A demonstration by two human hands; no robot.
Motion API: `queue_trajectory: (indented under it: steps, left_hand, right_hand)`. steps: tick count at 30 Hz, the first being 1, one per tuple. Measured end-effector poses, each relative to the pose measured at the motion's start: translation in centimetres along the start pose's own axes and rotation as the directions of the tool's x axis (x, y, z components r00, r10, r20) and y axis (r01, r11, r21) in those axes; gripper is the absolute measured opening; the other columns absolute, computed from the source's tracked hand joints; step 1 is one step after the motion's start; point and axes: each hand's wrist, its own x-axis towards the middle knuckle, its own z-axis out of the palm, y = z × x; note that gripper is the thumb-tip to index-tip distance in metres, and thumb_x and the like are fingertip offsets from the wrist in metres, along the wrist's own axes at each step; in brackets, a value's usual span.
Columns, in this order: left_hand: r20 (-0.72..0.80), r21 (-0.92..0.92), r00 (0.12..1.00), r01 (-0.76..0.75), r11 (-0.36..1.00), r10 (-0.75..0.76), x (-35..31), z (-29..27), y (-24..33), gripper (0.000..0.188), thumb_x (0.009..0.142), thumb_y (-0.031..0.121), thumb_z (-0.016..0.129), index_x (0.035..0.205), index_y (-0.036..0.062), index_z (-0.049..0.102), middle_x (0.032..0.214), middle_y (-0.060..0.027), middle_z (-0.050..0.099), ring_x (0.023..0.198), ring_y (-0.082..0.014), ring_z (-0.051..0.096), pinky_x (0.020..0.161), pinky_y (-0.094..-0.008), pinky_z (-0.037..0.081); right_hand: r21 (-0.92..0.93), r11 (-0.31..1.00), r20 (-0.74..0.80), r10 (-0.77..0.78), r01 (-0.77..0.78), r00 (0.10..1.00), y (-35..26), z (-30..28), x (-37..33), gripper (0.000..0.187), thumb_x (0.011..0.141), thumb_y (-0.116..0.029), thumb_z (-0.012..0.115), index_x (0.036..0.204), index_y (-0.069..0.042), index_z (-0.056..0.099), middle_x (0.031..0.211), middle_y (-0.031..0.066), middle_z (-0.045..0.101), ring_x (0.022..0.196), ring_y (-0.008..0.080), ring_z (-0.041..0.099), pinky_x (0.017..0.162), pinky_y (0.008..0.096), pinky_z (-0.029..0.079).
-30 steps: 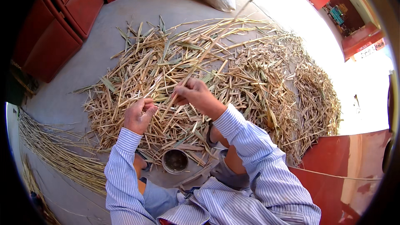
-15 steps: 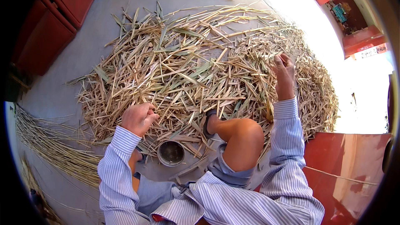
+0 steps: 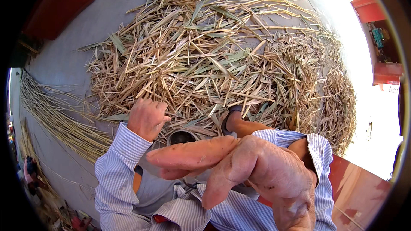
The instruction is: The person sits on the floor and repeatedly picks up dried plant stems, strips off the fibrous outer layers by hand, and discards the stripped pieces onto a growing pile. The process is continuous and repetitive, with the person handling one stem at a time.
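1. Left hand (image 3: 147, 119): fingers curled; whether they pinch anything cannot be told.
2. Right hand (image 3: 267, 173): thumb spread from the forefinger; hand partly covers the bowl (image 3: 180, 137).
3. Dry leaf pile (image 3: 192, 60): lies on the floor (image 3: 72, 53), beyond both hands.
4. Long stalks (image 3: 64, 119): lie near the floor's left edge.

Dry, papery leaf strips (image 3: 192, 55) form a rough layer on the smooth, matt floor (image 3: 92, 30); near its left edge lie woody-looking stalks (image 3: 62, 122). The shirt sleeve (image 3: 117, 154) is cloth — creased, matt — while the red panel (image 3: 357, 188) by the floor's lower right edge looks glossy.
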Motion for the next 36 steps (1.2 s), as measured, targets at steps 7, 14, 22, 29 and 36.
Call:
queue_trajectory:
  steps: [7,14,22,29,36]
  left_hand:
    - [0.069,0.088,0.997,0.012,0.996,-0.018,-2.0,-0.6,-0.8,0.03,0.073,0.025,0.074,0.089,0.0034,0.059,0.075,-0.0103,0.061,0.073,-0.0268,0.057,0.069,-0.0391,0.042]
    - [0.249,0.045,0.955,0.157,0.987,-0.163,-1.7,-1.6,-1.2,0.04,0.08,0.028,0.066,0.104,-0.0033,0.06,0.089,-0.0144,0.063,0.081,-0.0309,0.056,0.073,-0.0421,0.04]
    - [0.361,0.049,0.915,0.174,0.983,-0.18,0.1,-0.1,-1.9,0.045,0.078,0.029,0.068,0.108,-0.0038,0.059,0.097,-0.0146,0.064,0.087,-0.0309,0.057,0.076,-0.0424,0.041]
    - [0.381,0.05,0.905,0.184,0.982,-0.189,1.5,0.0,-3.3,0.05,0.074,0.031,0.07,0.109,-0.0033,0.059,0.099,-0.0143,0.064,0.089,-0.0298,0.058,0.077,-0.043,0.041]
    - [0.368,0.04,0.915,0.163,0.986,-0.166,2.4,-0.8,-3.5,0.048,0.075,0.03,0.07,0.108,-0.0032,0.059,0.098,-0.0143,0.064,0.088,-0.0307,0.058,0.077,-0.0432,0.041]
  right_hand:
    - [-0.14,0.989,-0.025,0.055,-0.058,0.998,4.8,-6.7,3.6,0.068,0.081,-0.06,0.065,0.1,0.004,0.052,0.119,0.0294,0.055,0.111,0.0329,0.059,0.096,0.043,0.046]
    - [-0.887,0.181,-0.455,-0.189,-0.425,0.87,22.9,-35.3,6.4,0.033,0.088,-0.029,0.062,0.097,0.003,0.058,0.095,0.0208,0.064,0.091,0.0334,0.063,0.078,0.0422,0.05]
    - [-0.468,0.22,-0.884,-0.107,-0.856,0.456,29.7,-46.9,10.1,0.044,0.092,-0.034,0.051,0.097,0.01,0.058,0.096,0.0304,0.063,0.092,0.0433,0.063,0.084,0.0488,0.049]
    - [-0.788,0.517,0.064,0.609,-0.335,0.791,31.9,-35.0,15.2,0.046,0.097,-0.037,0.044,0.116,0.0,0.062,0.105,0.0223,0.064,0.098,0.0257,0.062,0.088,0.0404,0.05]
    - [-0.211,0.499,-0.746,0.474,-0.841,0.468,32.2,-46.4,14.1,0.022,0.091,-0.019,0.057,0.097,0.001,0.064,0.083,0.0128,0.068,0.061,0.0203,0.067,0.053,0.0299,0.054]
